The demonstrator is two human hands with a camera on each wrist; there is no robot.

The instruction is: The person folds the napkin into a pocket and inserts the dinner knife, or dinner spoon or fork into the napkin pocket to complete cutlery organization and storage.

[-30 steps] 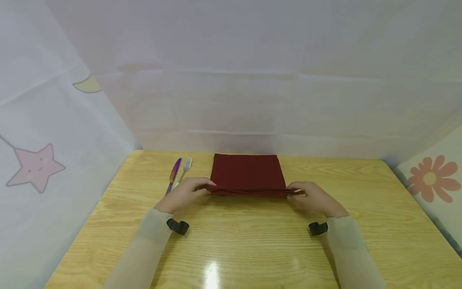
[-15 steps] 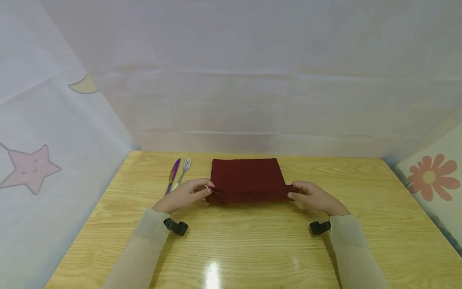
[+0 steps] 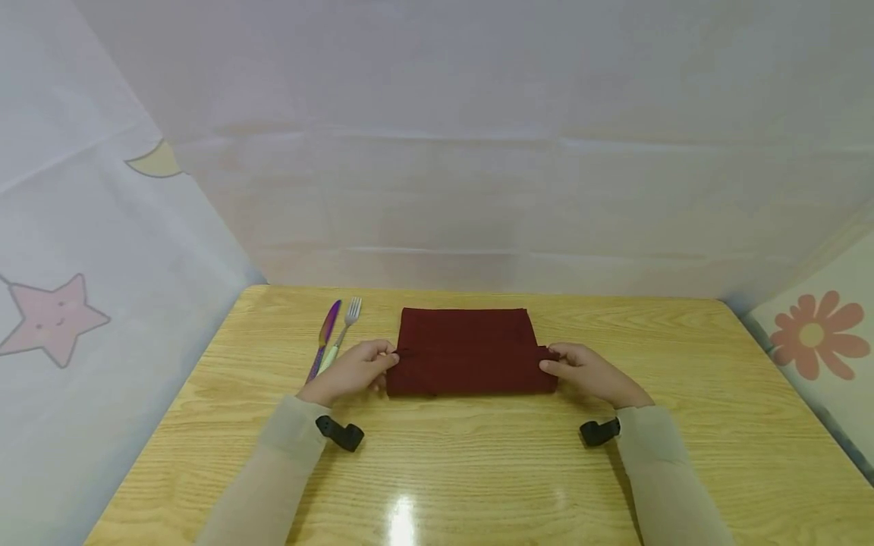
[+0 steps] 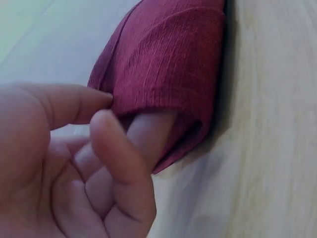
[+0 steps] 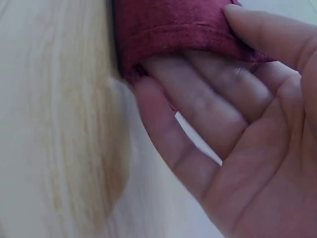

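Note:
A dark red cloth napkin [image 3: 471, 330] lies folded on the table, with a folded band along its near side. At the band's left end my left hand [image 3: 351, 371] pinches the cloth. The left wrist view shows one finger tucked inside the open fold of the napkin [image 4: 168, 59], with other fingertips at its edge. My right hand [image 3: 590, 373] holds the band's right end. In the right wrist view, its thumb [image 5: 262, 25] lies on the outside of the cloth while several fingers reach into the fold; their tips are hidden.
Left of the napkin, a purple and gold knife [image 3: 326, 330] and a fork [image 3: 350, 318] with a pale handle lie side by side, close to my left hand. The wooden table [image 3: 464, 478] ends at a pale hanging backdrop [image 3: 437, 189] behind the napkin.
Both hands have drawn the napkin slightly toward me. Its near part, earlier raised and edge-on, now shows as a broad, flatter band. The knife and fork have stayed in place.

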